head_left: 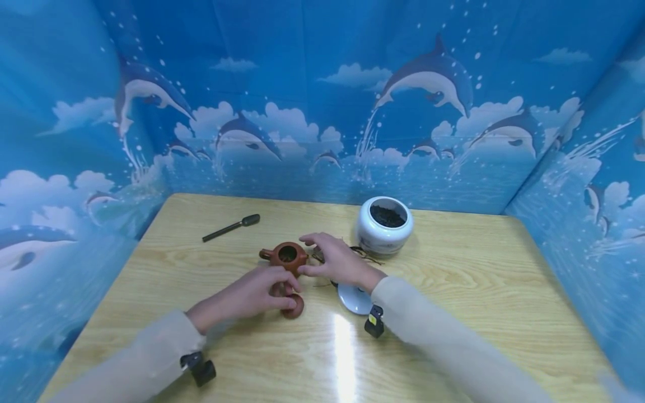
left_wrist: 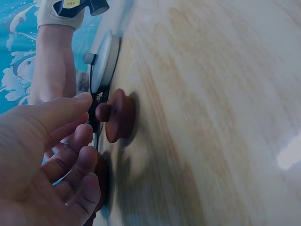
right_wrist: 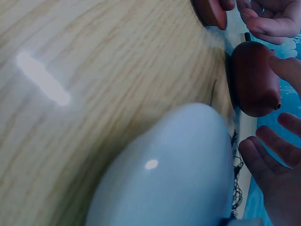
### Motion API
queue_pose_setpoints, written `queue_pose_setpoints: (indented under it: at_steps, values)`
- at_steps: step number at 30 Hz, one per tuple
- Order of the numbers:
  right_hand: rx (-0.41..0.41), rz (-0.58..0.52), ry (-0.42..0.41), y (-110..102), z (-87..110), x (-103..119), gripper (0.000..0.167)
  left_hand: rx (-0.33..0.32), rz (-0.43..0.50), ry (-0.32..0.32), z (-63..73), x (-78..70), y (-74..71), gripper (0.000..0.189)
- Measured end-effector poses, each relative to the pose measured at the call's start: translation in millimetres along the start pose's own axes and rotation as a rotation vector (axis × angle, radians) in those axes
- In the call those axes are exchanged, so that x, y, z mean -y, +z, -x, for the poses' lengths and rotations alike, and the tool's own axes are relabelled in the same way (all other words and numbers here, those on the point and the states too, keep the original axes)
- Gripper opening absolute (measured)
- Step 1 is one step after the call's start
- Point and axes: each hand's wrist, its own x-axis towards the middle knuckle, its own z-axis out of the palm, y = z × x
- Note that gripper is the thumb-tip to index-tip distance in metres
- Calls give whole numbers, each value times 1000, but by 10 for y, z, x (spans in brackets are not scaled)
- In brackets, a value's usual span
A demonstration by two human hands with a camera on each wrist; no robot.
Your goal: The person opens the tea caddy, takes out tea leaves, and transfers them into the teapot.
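A brown clay teapot (head_left: pixel 289 254) stands uncovered mid-table, something dark inside. Its small knobbed lid (head_left: pixel 293 308) lies on the table in front of it. My left hand (head_left: pixel 257 291) is over the lid; the left wrist view shows the thumb and loosely bent fingers beside the knob (left_wrist: pixel 103 112), holding nothing. Spread fingers of my right hand (head_left: pixel 340 260) reach toward the teapot's spout side, with the thumb at the pot's body (right_wrist: pixel 254 75). Under the right wrist lies a white porcelain lid (head_left: pixel 353 300).
A white porcelain jar (head_left: pixel 375 238) filled with dark loose leaves stands at the back right. Dark stringy netting (right_wrist: pixel 237 188) lies between the jar and the teapot. A slim dark scoop-like tool (head_left: pixel 232 228) rests at the back left. A dolphin-print curtain (head_left: pixel 302 112) closes the table's back.
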Motion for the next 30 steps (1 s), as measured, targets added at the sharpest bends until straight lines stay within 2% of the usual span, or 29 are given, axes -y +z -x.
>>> queue_pose_setpoints:
  at_steps: [6,17,30]
  values:
    - [-11,42,-4,73,-18,-3,73,10,15,-34,19,-16,49,21]
    - [-45,29,-17,136,-45,-22,64,16,3,-16,30,35,114,12]
    - [-57,19,5,152,-57,-2,60,2,-21,26,35,46,114,11]
